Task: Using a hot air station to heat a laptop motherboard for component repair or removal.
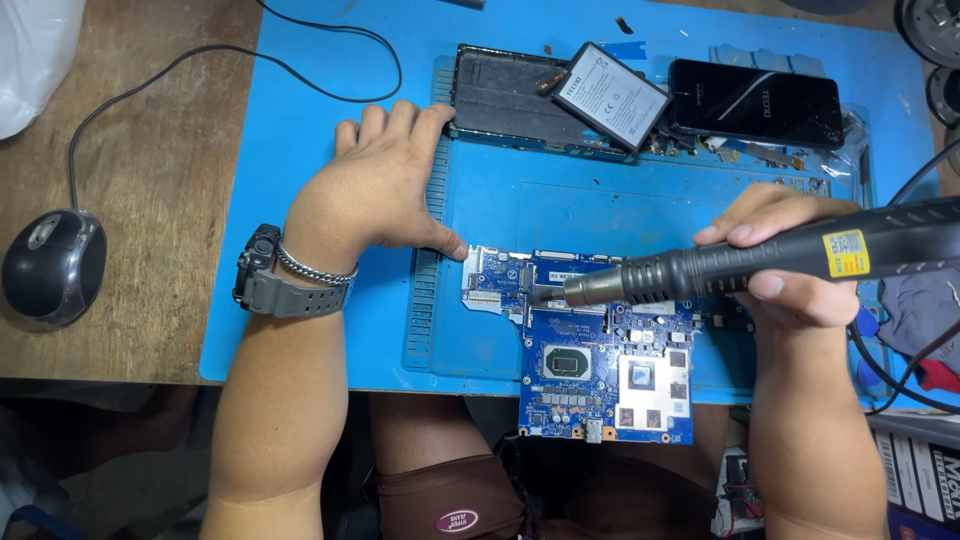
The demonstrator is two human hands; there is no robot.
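right hand (790, 270) clamped on the hot air wand (760, 262), left hand (375, 185) flat and open; that blue motherboard (600, 350) looks stiff but fragile, so I'd grab its edges only

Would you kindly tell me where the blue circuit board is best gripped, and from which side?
Grip the circuit board by its bare near edge, coming from the person's side: it overhangs the blue mat there. The hot-air tool in the right hand covers its far edge.
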